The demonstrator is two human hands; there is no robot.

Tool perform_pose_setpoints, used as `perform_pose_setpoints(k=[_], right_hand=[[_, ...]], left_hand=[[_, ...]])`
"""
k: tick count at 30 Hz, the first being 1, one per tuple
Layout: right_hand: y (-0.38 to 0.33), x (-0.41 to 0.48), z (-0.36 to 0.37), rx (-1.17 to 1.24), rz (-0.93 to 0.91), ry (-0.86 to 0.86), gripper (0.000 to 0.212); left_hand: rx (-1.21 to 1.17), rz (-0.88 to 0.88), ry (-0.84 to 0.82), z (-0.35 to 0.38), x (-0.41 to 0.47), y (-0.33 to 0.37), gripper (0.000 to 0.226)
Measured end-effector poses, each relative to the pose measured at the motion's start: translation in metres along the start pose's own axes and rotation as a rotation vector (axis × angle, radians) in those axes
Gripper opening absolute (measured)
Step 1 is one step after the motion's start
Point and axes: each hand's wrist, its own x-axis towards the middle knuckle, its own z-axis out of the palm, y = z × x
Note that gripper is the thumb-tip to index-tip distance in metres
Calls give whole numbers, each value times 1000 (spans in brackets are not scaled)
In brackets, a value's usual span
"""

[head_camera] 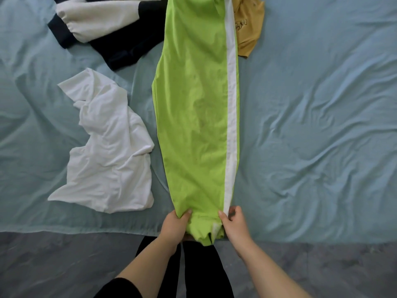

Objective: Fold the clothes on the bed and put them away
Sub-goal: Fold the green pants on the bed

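Lime-green trousers (193, 108) with a white side stripe lie stretched lengthwise down the middle of the bed, folded leg on leg. Their cuff end hangs over the bed's near edge. My left hand (175, 225) pinches the left side of the cuff end. Gripping the right side by the white stripe is my right hand (235, 224). A crumpled white shirt (107, 151) lies left of the trousers. A navy and white garment (103, 29) sits at the far left, and a mustard-yellow garment (249, 26) peeks out from under the trousers at the top right.
The bed is covered by a wrinkled pale blue sheet (318, 125), with bare sheet to the right of the trousers. Its near edge (86, 230) runs across the view. Grey floor (53, 265) lies below, where my dark-clothed legs stand.
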Motion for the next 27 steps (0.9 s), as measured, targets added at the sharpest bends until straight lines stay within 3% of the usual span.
perform_pose_setpoints(k=[2,4,7,8,11,14,19,22,24,27], right_hand=[[9,-9,-2,-17,36,-60,23],[5,-17,-11,-90,-27,-23,26],[-19,-13,-24,-384,-391,265,25],[-32,-9,-23,-478,-528,314,24],[-76,18,-1,-757,-813,211,43],[-103,63,8,-978,-960,115,56],[-76,106,-34,-1361,-907,-10,65],[-79,100,-49,-1391,-999,-45,60],[-81,94,-66,-1394,-1159,-125,57],[-74,91,-95,-1519,-1343,-308,71]], left_hand=[[117,3,6,-5,-6,-7,35],[313,128,101,-17,-14,-4,37],[713,551,431,-32,-12,17,40],[825,701,467,-32,-8,29,43],[1148,971,400,-16,18,76,72],[1409,1118,427,-1,53,115,70],[1775,947,148,-13,87,104,87],[1826,1046,2,-36,75,106,98],[1901,1184,-110,-59,66,107,103],[2033,1279,-238,-82,53,101,101]])
